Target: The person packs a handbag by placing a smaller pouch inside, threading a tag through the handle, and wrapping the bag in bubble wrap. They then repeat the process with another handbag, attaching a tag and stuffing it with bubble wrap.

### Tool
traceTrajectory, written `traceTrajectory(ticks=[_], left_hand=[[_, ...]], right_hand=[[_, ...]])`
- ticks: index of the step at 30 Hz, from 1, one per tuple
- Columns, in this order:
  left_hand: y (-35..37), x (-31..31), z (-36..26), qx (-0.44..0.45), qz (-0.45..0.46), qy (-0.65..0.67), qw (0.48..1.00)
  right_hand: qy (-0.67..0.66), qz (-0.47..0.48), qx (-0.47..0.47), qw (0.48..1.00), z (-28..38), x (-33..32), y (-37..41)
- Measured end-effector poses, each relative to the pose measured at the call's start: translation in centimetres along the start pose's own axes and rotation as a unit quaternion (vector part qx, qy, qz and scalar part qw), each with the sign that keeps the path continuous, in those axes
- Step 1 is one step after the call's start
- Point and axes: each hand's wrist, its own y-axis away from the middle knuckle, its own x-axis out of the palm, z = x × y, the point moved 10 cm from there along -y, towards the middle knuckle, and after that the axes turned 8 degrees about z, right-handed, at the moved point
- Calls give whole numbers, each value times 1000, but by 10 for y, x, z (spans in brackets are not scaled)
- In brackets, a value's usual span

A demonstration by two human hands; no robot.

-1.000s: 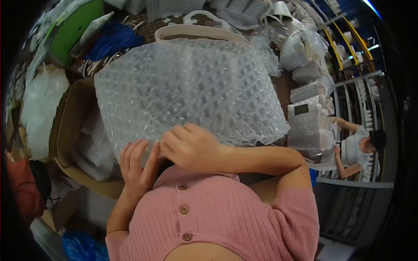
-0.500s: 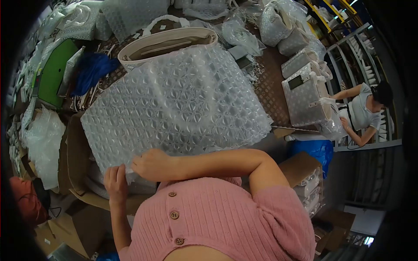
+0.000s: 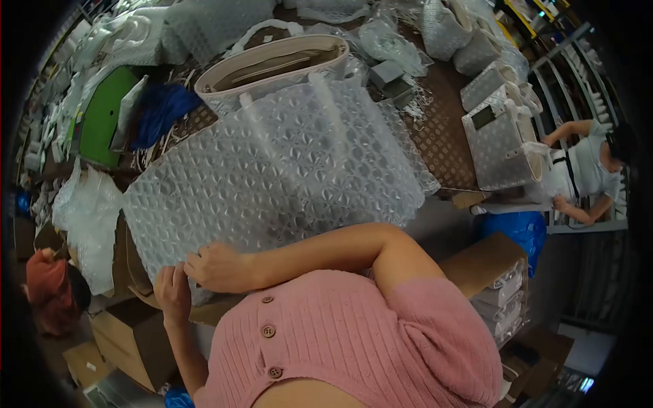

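Note:
A large sheet of bubble wrap (image 3: 272, 183) spreads in front of me, over the front of a cream tote bag (image 3: 211, 92). The tote's mouth gapes at the far side, showing a beige lining, and its front handle shows blurred through the wrap. At the wrap's near left corner, my left hand (image 3: 173, 294) is closed with fingertips pinched together. My right hand (image 3: 219, 267), also closed, reaches across from the right and touches it. Both appear to grip the wrap's edge; the exact bit between the fingers is hidden.
Several pale patterned handbags (image 3: 505, 146) stand at the right, beside a co-worker (image 3: 578, 170). On the left are a green board (image 3: 102, 119), blue plastic (image 3: 163, 112) and clear wrap (image 3: 92, 221). Cardboard boxes (image 3: 136, 340) and a person in orange (image 3: 54, 292) are lower left.
Both hands have shifted slightly left, staying together at the wrap's corner. The wrap has tilted and slid down a little from the tote's handle. The view has swung slightly.

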Motion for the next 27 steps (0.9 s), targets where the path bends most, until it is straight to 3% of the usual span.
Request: traceTrajectory(ticks=[2,17,25,27], left_hand=[[3,2,1,0,0,-6,1000],[12,-7,-9,12,-16,7,1000],[17,-11,-16,33,-70,-16,997],[19,-10,-13,49,-45,-14,998]], right_hand=[[91,15,6,996,2,6,-2],[12,-30,-36,999,2,-2,8],[25,-2,-54,998,5,-2,11],[12,4,-68,998,6,-10,5]])
